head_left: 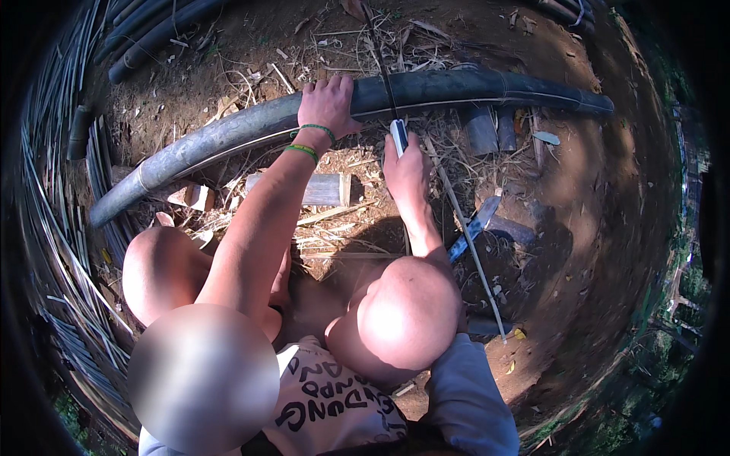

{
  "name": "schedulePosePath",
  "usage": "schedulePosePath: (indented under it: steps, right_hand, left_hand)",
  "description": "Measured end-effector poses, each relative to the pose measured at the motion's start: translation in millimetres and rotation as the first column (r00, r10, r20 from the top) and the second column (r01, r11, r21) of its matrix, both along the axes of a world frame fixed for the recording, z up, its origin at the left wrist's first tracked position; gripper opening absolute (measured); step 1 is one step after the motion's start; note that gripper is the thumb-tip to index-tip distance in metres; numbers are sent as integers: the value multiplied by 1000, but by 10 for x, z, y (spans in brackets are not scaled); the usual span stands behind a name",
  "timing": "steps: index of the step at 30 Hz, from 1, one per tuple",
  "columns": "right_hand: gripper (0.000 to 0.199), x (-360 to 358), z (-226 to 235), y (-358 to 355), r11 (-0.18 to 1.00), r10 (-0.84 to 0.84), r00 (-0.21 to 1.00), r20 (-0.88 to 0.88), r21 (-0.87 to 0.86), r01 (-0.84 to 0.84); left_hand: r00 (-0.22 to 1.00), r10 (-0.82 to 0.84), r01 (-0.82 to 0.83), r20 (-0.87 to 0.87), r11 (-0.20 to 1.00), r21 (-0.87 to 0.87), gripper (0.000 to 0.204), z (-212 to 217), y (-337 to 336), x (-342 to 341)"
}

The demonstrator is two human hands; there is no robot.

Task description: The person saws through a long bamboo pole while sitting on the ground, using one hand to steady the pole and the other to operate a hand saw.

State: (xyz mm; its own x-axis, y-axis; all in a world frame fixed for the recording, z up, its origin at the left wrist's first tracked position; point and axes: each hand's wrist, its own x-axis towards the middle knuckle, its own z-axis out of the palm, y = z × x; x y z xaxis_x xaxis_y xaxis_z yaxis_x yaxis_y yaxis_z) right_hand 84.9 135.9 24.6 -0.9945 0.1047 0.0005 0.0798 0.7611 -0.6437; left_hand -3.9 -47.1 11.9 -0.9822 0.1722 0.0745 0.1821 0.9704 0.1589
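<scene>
Atop one bamboo pole (pixel 228 131) | left hand (pixel 327 108) | right hand (pixel 409 173): one saw (pixel 398 135), seemingly

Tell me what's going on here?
A person's left grip rests on a long, dark bamboo pole. The right grip is wrapped around the handle of a thin-bladed tool. Its blade lies across the pole. I can't tell whether it has cut in.

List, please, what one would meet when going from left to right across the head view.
Thin strips, left hand resting on the long dark pole, right hand gripping a white-handled tool, blue-and-silver flat object on the ground, pale leaf, green plants.
</scene>
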Motion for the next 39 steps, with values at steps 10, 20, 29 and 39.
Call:
schedulePosePath:
  steps: [10, 20, 29, 39]
  right_hand:
    - [37, 1180, -221, 416, 993, -120, 985, 123, 24, 118]
    - [35, -118, -25, -36, 999, -18, 1000, 9, 36, 18]
    - [34, 1226, -1, 328, 984, -175, 967, 185, 3, 177]
    - [35, -350, 19, -83, 1000, 13, 1000, -6, 21, -13]
  left_hand:
    - [983, 17, -15, 184, 1000, -14, 89, 175, -88, -153]
    - [985, 3, 3, 170, 1000, -31, 90, 158, -4, -131]
    - [967, 9, -6, 254, 1000, -12, 87, 227, -97, -215]
    - [981, 24, -24, 194, 1000, -3, 90, 188, 0, -129]
